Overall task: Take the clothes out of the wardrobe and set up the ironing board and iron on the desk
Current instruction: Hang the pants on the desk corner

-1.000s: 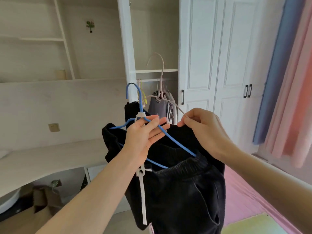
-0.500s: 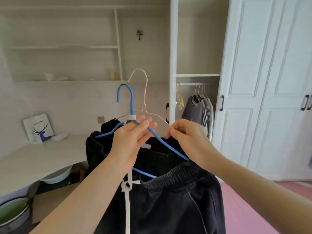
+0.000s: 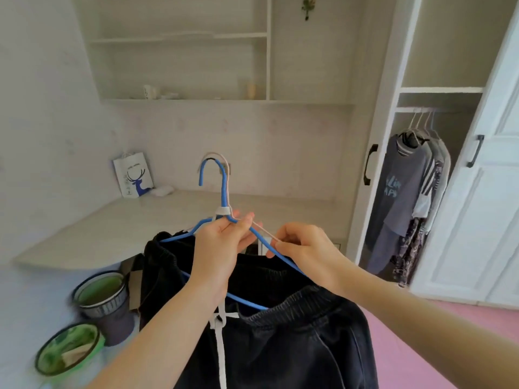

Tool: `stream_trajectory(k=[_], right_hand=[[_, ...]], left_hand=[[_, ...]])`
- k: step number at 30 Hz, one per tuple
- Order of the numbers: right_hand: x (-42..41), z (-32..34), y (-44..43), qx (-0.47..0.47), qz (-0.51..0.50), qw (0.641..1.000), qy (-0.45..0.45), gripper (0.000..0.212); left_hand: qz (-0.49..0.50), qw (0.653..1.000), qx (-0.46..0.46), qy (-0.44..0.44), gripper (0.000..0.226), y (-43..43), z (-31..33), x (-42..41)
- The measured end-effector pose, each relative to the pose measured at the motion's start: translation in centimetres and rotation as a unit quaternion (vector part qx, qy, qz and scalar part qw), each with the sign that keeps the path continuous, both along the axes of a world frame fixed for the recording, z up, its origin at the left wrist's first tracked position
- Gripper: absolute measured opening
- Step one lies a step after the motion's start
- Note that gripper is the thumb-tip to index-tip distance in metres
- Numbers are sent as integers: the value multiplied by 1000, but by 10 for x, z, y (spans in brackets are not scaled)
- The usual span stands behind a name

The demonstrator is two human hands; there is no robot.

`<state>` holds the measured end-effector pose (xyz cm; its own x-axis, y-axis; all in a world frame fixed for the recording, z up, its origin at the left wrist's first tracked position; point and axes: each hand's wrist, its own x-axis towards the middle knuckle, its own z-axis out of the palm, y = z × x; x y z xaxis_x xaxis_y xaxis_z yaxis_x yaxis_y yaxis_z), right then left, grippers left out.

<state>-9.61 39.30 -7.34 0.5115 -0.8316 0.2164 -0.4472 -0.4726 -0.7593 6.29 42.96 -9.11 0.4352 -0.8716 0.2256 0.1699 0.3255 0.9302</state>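
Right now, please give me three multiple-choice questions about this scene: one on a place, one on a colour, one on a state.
1. Where does the paper bag stand?
A. on the desk
B. on the floor
C. in the wardrobe

2. What colour is the front hanger?
A. green
B. blue
C. red

3. How is the wardrobe?
A. shut
B. open and bare
C. open, clothes hanging

Answers: 1 A, it stands on the desk by the wall. 2 B, the left hand and right hand grip its blue wire, trousers draped on it. 3 C, shirts hang on the rail.
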Motion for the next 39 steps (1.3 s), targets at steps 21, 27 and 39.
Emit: stream_trajectory(k=[21,27,39], right_hand=[[182,-86,-88,1,19,996,82,18],[223,-90,-151,17,43,998,50,19],[309,-84,-285,18,123,991,41,28]], left_hand=[[61,984,99,-133,30,-65,-83,157],[-4,981,123,-149,22,-108,-75,206],[321,895,158,-266,11,-176,-79,361]])
